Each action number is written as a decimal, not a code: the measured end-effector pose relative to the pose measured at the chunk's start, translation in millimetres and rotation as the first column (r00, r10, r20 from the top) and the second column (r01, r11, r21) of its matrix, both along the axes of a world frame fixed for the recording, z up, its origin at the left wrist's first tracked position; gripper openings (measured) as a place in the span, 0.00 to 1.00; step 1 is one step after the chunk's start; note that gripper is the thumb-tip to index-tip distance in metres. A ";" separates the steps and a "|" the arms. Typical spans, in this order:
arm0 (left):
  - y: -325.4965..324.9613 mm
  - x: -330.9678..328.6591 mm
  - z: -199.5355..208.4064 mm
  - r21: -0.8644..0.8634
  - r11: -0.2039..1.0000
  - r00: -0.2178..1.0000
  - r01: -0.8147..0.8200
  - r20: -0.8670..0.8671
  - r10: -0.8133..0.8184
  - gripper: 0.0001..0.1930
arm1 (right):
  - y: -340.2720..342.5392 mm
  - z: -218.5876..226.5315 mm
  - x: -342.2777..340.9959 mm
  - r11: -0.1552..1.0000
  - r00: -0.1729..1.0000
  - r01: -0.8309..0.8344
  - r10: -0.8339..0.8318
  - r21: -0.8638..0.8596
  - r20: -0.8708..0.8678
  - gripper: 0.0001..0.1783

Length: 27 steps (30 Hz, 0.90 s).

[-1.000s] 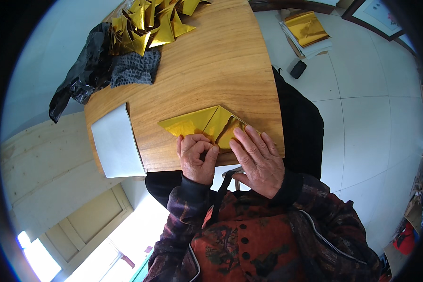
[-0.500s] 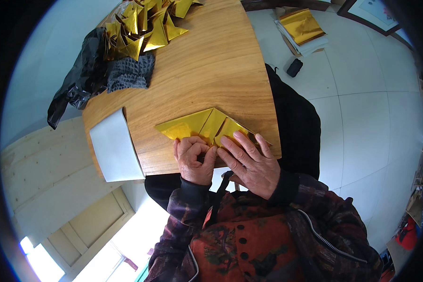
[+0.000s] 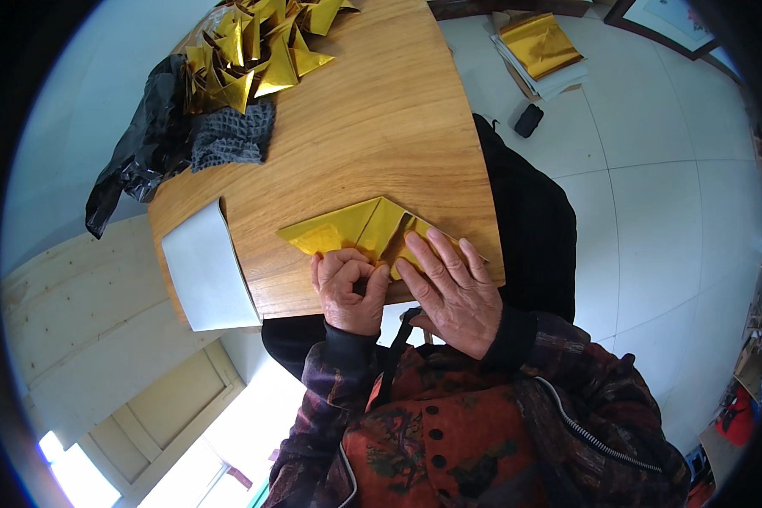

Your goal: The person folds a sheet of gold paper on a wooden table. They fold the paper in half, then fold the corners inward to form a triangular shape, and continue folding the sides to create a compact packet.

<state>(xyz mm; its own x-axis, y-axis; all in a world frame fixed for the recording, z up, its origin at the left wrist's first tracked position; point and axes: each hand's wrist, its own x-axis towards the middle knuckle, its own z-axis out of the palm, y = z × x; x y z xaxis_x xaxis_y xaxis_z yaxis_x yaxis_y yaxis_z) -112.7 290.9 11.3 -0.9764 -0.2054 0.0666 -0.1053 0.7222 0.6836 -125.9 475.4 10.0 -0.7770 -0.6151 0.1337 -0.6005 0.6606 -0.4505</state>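
A folded sheet of gold foil paper lies near the front edge of the wooden table, its peak pointing away from me and creases running down from it. My left hand pinches the paper's near edge between thumb and curled fingers. Flat across the paper's right part rests my right hand, fingers stretched out and slightly apart. Its palm and fingers cover much of that side.
Several folded gold paper pieces are heaped at the table's far left, beside a black plastic bag and a dark grey cloth. A pale sheet lies at the left edge. Gold paper is stacked on the floor.
My right hand has shifted very slightly to the right over the gold paper, with its fingers a little closer to me. My left hand keeps its pinch in place.
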 end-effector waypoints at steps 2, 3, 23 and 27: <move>0.0 -0.2 0.1 -0.017 1.000 1.000 0.008 -0.008 -0.008 0.08 | -0.1 0.0 -0.3 1.000 1.000 0.005 -0.005 0.005 -0.011 0.38; 0.0 -0.5 0.2 -0.005 1.000 1.000 0.005 -0.004 -0.005 0.08 | -0.1 -0.1 -0.5 1.000 1.000 0.004 -0.004 0.007 -0.013 0.37; 2.6 -4.0 3.5 -0.083 0.996 0.998 0.033 -0.057 -0.037 0.10 | -2.0 -5.1 0.8 0.999 0.999 0.023 -0.022 0.022 -0.042 0.44; 2.7 -2.8 2.7 -0.060 0.998 0.999 0.013 -0.048 -0.016 0.09 | -1.8 -4.5 0.4 1.000 0.999 0.013 -0.012 0.009 -0.030 0.47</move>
<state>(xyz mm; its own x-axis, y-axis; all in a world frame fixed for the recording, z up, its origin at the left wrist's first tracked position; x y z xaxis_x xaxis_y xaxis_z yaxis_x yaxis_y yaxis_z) -115.5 293.6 14.0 -0.9745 -0.1858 0.1255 -0.0626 0.7628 0.6436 -125.5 473.7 5.5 -0.7803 -0.6068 0.1513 -0.6053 0.6721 -0.4264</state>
